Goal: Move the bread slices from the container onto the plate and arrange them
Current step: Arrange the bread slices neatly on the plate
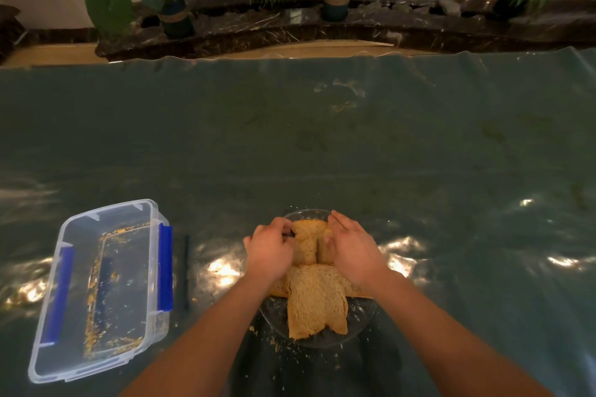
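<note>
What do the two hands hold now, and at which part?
Both hands press the far brown bread slices on the clear glass plate from their left and right sides; a lifted grip cannot be told.

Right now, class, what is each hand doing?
Left hand: fingers curled on the far bread slices, over the plate.
Right hand: open, flat against those slices.

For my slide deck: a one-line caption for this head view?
Both hands, left and right, arrange bread slices on a glass plate; the container holds only crumbs.
</note>
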`<action>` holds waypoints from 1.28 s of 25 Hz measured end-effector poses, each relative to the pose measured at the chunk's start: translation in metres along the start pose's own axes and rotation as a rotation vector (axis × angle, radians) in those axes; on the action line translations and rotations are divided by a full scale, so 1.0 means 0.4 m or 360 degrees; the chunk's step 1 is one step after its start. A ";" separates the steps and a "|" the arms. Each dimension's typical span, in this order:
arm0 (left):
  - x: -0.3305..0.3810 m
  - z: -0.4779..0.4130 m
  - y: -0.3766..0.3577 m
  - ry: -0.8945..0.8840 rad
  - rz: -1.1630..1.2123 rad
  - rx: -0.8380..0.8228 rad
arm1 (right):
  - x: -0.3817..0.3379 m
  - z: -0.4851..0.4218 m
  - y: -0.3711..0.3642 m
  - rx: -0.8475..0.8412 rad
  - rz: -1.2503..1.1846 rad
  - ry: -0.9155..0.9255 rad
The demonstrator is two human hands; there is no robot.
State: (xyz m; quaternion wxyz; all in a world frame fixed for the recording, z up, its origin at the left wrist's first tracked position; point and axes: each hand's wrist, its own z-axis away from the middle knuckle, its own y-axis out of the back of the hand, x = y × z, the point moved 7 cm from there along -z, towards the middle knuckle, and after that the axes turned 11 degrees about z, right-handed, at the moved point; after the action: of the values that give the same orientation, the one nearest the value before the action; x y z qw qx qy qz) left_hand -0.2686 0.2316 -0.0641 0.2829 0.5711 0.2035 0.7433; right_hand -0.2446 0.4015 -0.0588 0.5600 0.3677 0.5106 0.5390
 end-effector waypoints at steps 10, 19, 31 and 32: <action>0.003 0.026 0.015 -0.0119 -0.0046 0.0046 | 0.029 0.017 0.029 0.0157 -0.0110 0.0078; -0.019 0.119 0.069 -0.0313 -0.0051 0.0297 | 0.145 0.225 0.024 0.0505 -0.0408 -0.0579; -0.088 0.219 0.059 -0.0010 0.0212 0.0262 | 0.113 0.177 -0.004 0.0176 -0.0436 -0.0532; -0.090 0.221 0.059 -0.0005 0.0207 0.0268 | 0.109 0.175 -0.006 0.0153 -0.0427 -0.0518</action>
State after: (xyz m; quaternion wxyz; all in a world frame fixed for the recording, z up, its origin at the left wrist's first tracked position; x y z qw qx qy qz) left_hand -0.1812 0.1887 -0.0524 0.1854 0.6058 0.2274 0.7395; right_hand -0.1808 0.4536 -0.0544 0.6836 0.4050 0.4828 0.3682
